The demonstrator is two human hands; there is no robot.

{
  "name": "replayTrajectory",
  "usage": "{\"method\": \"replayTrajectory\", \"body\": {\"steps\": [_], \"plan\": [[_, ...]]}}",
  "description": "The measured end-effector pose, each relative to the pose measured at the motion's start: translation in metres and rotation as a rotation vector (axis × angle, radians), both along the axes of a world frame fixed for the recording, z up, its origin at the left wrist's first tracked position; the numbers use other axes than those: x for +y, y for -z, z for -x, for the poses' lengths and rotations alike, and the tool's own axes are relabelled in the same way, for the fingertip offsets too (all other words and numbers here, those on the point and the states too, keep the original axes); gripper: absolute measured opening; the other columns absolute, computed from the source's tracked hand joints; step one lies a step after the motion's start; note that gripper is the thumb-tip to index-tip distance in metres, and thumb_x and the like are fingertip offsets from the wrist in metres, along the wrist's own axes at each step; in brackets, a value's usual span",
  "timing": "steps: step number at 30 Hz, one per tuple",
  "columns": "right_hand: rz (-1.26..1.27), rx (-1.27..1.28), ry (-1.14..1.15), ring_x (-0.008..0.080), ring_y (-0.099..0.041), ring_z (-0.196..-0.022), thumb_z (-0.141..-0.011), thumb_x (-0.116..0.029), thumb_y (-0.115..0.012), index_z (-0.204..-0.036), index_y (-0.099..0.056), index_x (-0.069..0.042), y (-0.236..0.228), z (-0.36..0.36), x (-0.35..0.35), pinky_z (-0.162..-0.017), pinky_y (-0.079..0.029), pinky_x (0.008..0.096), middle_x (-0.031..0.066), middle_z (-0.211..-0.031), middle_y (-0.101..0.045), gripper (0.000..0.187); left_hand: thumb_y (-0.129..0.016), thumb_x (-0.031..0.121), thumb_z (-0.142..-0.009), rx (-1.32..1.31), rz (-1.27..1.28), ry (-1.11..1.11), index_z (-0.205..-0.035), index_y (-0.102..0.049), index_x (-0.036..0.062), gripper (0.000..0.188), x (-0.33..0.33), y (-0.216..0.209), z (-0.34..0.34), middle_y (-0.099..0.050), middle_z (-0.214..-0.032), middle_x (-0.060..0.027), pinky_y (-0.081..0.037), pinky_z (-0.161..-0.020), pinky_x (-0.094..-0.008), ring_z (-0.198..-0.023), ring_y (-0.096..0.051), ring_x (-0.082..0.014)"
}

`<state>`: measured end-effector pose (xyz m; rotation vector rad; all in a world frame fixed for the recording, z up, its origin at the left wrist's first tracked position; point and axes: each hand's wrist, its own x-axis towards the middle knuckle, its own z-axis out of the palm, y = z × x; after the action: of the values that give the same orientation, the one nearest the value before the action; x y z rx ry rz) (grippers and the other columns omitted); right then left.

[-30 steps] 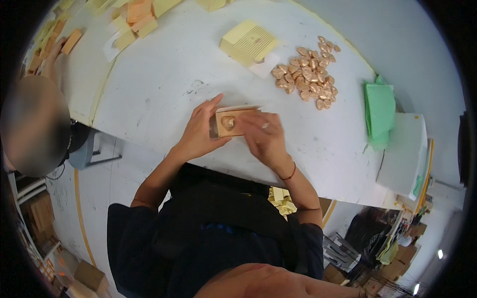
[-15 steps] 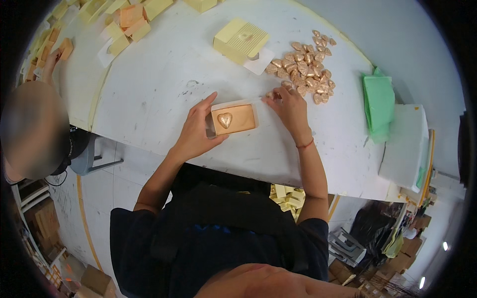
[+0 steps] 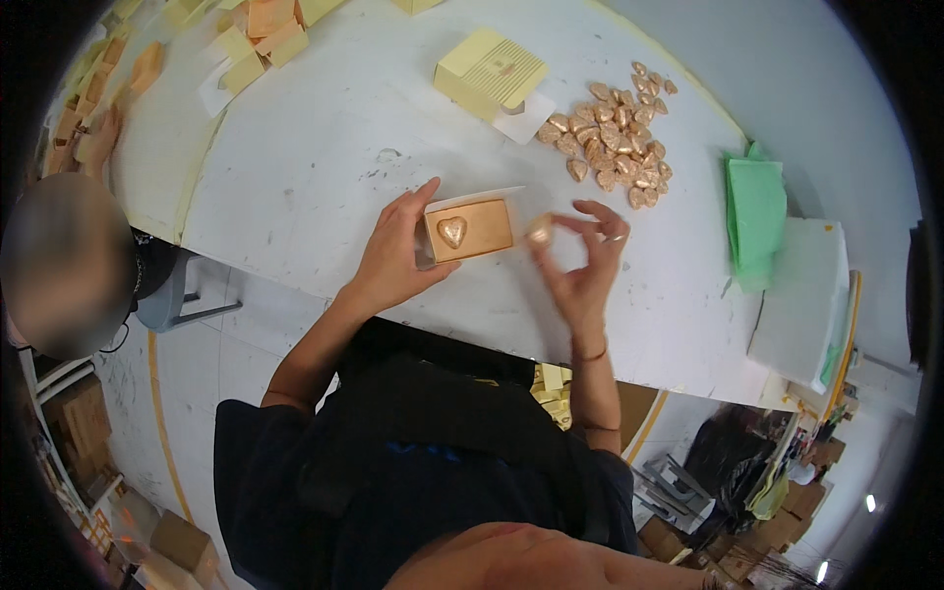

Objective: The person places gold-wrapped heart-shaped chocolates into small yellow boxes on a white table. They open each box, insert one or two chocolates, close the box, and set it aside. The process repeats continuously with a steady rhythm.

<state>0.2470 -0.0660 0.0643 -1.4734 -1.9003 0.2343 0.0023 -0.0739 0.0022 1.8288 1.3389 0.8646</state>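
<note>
My left hand grips the left end of a small open box with a gold-orange inside and pale outer flaps. One heart-shaped, gold-foil chocolate lies in the box's left part. Just right of the box, my right hand pinches another foil-wrapped chocolate between thumb and forefinger, its other fingers raised. Beyond that hand lies a loose pile of gold foil hearts. A pale yellow box with a striped top and a white flap out stands behind.
More yellow and orange boxes crowd the far left, by another person's hand. On the right are a green bag and a white foam box. Yellow boxes sit below the table's front edge.
My right hand has come back from the edge of the pile toward the box, bringing one foil heart. My left hand still grips the box.
</note>
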Motion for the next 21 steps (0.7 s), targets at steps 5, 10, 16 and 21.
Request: {"method": "replayTrajectory", "body": {"steps": [5,10,16,21], "plan": [[-0.057,-0.151,0.067,0.0398,-0.030,-0.140,-0.072,-0.025,-0.086,-0.093,-0.070,-0.013,0.031,0.049,-0.005,-0.107,-0.029,0.0511,0.0113,-0.141,-0.049,0.029,-0.087,0.020,-0.069,-0.021,-0.101,-0.004,-0.151,-0.027,0.0025,0.103,-0.001,0.001,-0.003,-0.051,-0.138,-0.0165,-0.033,-0.113,-0.0483,-0.130,-0.043,-0.0401],[-0.033,-0.091,0.024,0.0404,-0.029,-0.141,-0.074,-0.019,-0.082,-0.097,-0.072,-0.015,0.029,0.045,-0.009,-0.107,-0.026,0.0521,0.0114,-0.143,-0.048,0.025,-0.087,0.017,-0.068,-0.072,-0.066,0.006,-0.151,-0.026,0.0032,0.104,-0.001,0.003,-0.004,-0.053,-0.135,-0.0164,-0.033,-0.112,-0.0482,-0.131,-0.043,-0.0384],[-0.017,-0.114,-0.051,0.0420,-0.033,-0.139,-0.077,-0.011,-0.078,-0.104,-0.073,-0.015,0.035,0.043,-0.003,-0.107,-0.029,0.0512,0.0127,-0.144,-0.049,0.029,-0.087,0.016,-0.069,0.009,-0.043,0.067,-0.154,-0.021,0.0022,0.108,0.002,0.001,0.000,-0.034,-0.151,-0.0194,-0.036,-0.112,-0.0426,-0.135,-0.040,-0.0334],[0.318,0.650,-0.234,0.0273,-0.045,-0.132,-0.087,-0.006,-0.070,-0.121,-0.065,-0.012,0.030,0.011,0.004,-0.099,-0.042,0.0381,0.0104,-0.139,-0.054,0.035,-0.080,0.018,-0.079,-0.430,0.186,0.172,-0.155,-0.020,0.0027,0.098,0.004,-0.016,0.017,-0.036,-0.154,-0.0188,-0.031,-0.115,-0.0434,-0.142,-0.037,-0.0316]]}}
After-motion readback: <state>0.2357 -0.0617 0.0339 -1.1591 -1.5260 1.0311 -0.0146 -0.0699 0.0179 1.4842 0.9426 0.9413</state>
